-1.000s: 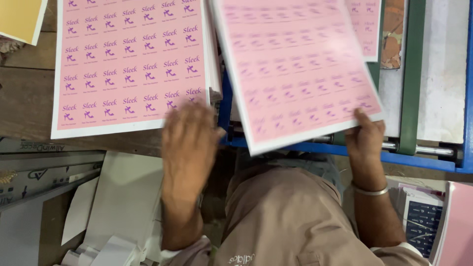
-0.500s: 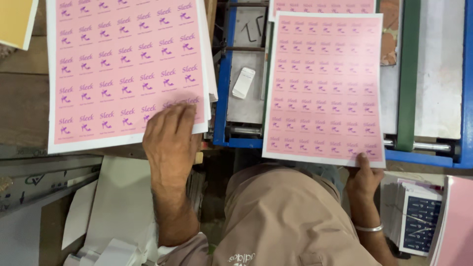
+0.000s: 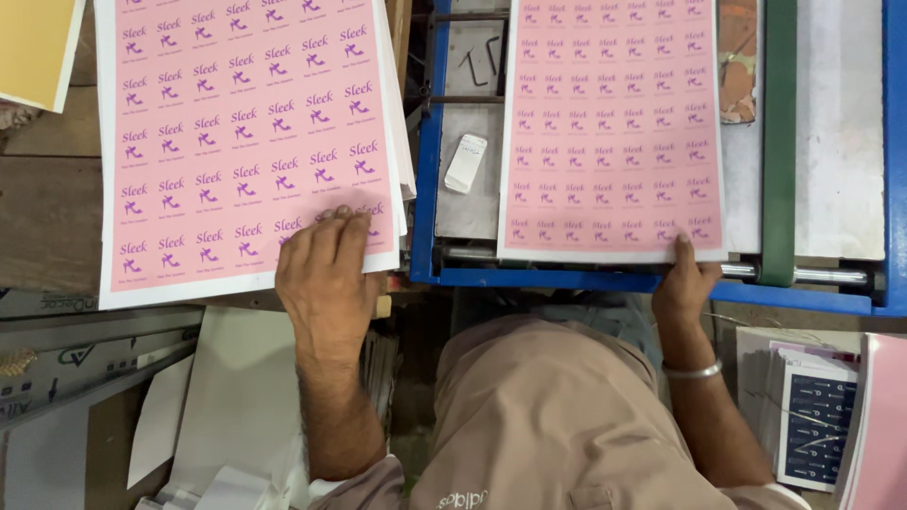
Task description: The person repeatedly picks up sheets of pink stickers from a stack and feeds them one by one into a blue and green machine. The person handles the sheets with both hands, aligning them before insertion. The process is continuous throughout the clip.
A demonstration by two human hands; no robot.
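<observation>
Left hand (image 3: 326, 274) lies flat, fingers extended and gripping nothing, on the lower right corner of the pink sheet stack (image 3: 246, 142) at upper left of frame. Right hand (image 3: 682, 283) pinches the bottom edge of the single pink sheet (image 3: 612, 123), whose long axis runs up-frame on the blue machine bed (image 3: 425, 189).

Sheet stack (image 3: 246, 142) left — single sheet (image 3: 612, 127) right, on machine bed (image 3: 472, 203).
</observation>
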